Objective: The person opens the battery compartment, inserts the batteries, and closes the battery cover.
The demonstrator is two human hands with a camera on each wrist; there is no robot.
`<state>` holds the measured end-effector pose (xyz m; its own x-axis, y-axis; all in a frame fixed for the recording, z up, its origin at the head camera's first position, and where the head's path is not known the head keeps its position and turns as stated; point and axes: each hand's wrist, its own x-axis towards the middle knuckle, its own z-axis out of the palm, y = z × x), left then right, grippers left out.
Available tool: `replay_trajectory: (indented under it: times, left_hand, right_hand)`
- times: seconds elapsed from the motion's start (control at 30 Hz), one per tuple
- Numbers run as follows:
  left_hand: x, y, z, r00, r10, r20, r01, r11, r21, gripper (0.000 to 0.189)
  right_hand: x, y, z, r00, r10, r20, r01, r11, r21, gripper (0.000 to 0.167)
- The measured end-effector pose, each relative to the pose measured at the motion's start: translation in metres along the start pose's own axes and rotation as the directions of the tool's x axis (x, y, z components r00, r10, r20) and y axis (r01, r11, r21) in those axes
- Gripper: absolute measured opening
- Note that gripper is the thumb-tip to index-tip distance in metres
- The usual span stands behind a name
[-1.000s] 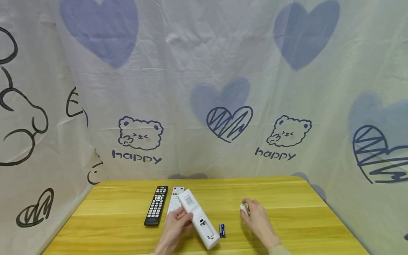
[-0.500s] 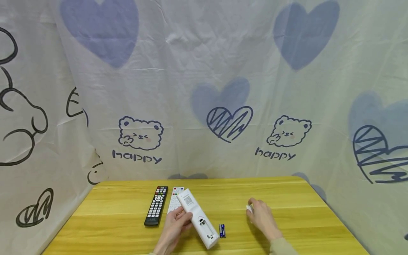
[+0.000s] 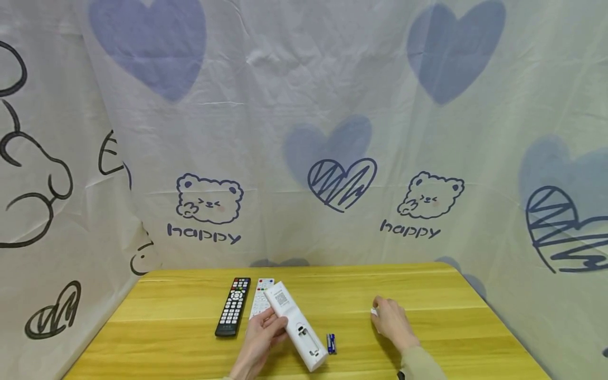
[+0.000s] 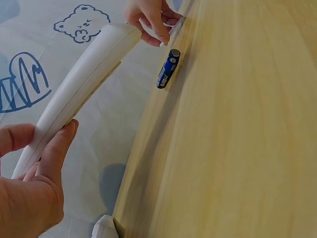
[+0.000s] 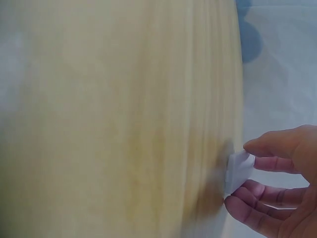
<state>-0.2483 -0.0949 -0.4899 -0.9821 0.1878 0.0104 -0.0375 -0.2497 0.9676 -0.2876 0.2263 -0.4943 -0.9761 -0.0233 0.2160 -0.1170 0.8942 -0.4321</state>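
Observation:
My left hand (image 3: pixel 258 338) grips a white remote control (image 3: pixel 295 326), its back turned up and its battery compartment uncovered. In the left wrist view the thumb and fingers clasp the remote (image 4: pixel 74 82) along its sides, raised off the table. My right hand (image 3: pixel 393 323) pinches a small white battery cover (image 5: pixel 239 171) between thumb and fingers, one edge of it right at the tabletop. Most of the cover is hidden by the fingers in the head view. Blue batteries (image 3: pixel 331 343) lie side by side on the table between the two hands.
A black remote control (image 3: pixel 233 307) lies at the left of the wooden table (image 3: pixel 456 327). Beside it a second white remote (image 3: pixel 263 295) lies face up, partly covered by the left hand and held remote. A printed curtain (image 3: pixel 304 227) hangs behind the table.
My right hand has moved to the right with the battery cover and come lower toward the tabletop. The left hand, its remote and the batteries have stayed almost still.

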Motion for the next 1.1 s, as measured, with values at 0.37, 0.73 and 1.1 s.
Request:
replay_trajectory:
  times: [0.37,0.73,1.1]
  left_hand:
    - [0.001,-0.001,0.0,1.0,-0.003,-0.004,0.003,1.0,-0.003,0.066]
    - [0.0,-0.002,0.001,1.0,-0.018,-0.004,0.018,1.0,0.002,0.065]
    - [0.003,-0.006,0.0,1.0,-0.008,0.0,0.008,1.0,0.007,0.064]
  right_hand:
    - [0.001,0.002,0.002,0.999,0.036,0.035,-0.035,0.999,-0.019,0.018]
    - [-0.019,-0.028,0.003,0.999,-0.042,0.017,0.041,0.998,0.056,0.029]
    - [-0.028,-0.045,0.01,0.892,-0.262,0.369,0.038,0.855,0.517,0.046]
